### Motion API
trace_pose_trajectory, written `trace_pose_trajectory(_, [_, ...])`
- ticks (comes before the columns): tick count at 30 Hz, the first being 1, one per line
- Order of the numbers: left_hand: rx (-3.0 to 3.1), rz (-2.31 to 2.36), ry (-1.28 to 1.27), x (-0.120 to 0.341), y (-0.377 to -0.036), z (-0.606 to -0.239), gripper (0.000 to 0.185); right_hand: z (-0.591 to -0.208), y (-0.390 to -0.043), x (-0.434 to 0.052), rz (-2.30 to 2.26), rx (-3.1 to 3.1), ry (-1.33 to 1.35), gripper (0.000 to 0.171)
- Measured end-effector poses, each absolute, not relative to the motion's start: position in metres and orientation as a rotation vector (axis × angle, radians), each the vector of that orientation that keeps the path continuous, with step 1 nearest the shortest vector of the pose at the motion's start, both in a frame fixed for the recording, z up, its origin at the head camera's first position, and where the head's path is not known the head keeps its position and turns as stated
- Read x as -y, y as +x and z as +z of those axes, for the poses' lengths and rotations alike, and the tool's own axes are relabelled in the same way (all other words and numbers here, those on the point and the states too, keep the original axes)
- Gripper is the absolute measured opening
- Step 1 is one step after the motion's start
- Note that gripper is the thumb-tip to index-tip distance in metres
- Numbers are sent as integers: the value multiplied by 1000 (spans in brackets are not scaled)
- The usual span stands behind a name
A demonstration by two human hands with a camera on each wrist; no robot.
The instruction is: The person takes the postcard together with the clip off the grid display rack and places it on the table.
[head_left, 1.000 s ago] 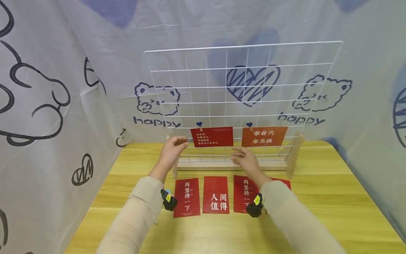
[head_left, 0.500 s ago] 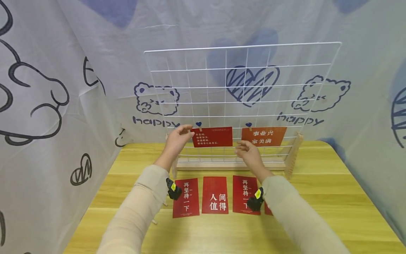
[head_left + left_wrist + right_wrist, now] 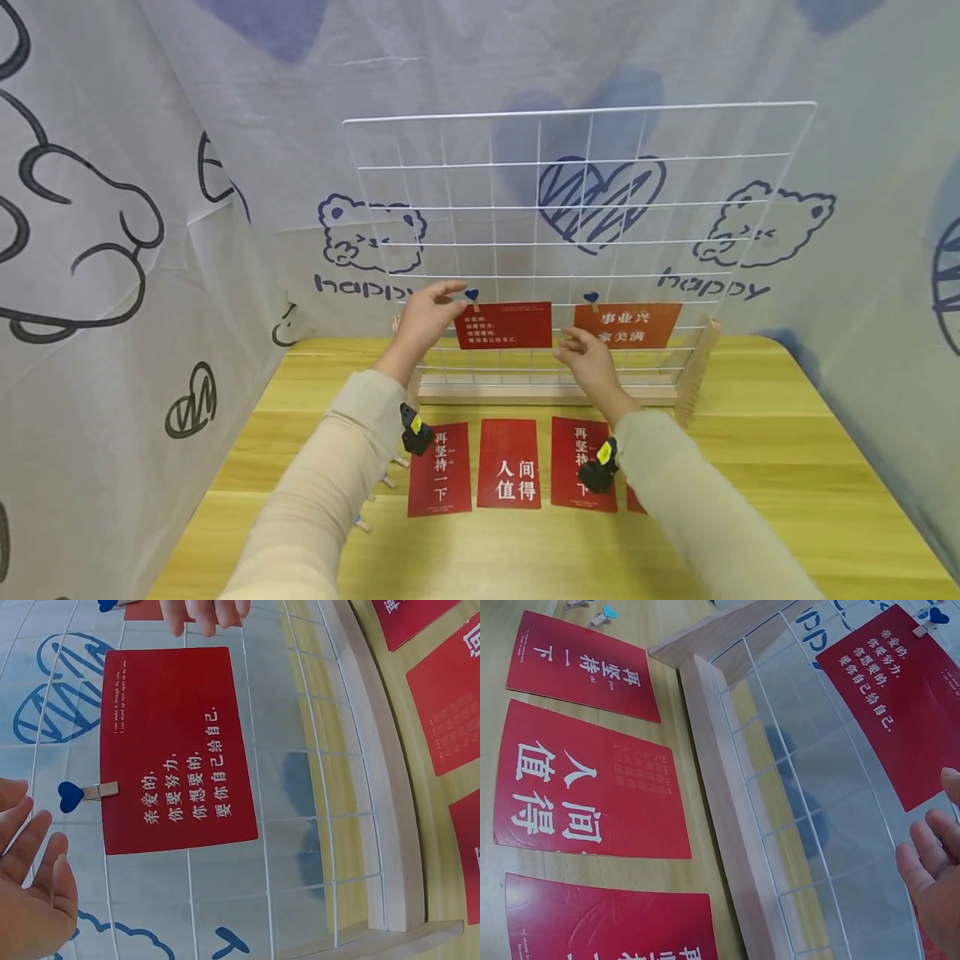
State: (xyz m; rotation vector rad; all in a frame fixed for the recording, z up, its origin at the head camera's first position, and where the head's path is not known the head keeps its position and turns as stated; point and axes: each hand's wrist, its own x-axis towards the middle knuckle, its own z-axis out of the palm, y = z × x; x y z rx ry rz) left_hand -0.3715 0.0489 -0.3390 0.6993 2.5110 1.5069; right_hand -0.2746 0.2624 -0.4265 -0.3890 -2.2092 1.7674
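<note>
A red card with white writing hangs sideways on a white wire grid, held by a wooden clothespin with a blue heart at its upper edge. My left hand is raised at the card's left end, fingers loosely bent beside the clothespin and apart from it in the left wrist view. My right hand is at the card's lower right corner, fingertips close to its edge and nothing in the grasp. It partly covers an orange card, which hangs to the right under a second heart clothespin.
The grid stands in a wooden base on a wood-grain table. Several red cards lie in a row before it, one mostly under the right sleeve. Small clothespins lie at the left. A patterned cloth hangs behind and at the sides.
My left hand has moved up and right, to the hanging red card's left end. My right hand has risen slightly and shifted a little right. The hanging cards stay in place.
</note>
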Motion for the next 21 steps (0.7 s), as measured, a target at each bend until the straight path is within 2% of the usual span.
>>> trace_pose_trajectory(21, [-2655,1084,858,-65,-379,-330,41,-427,-284,-259,1763,2221,-426,47])
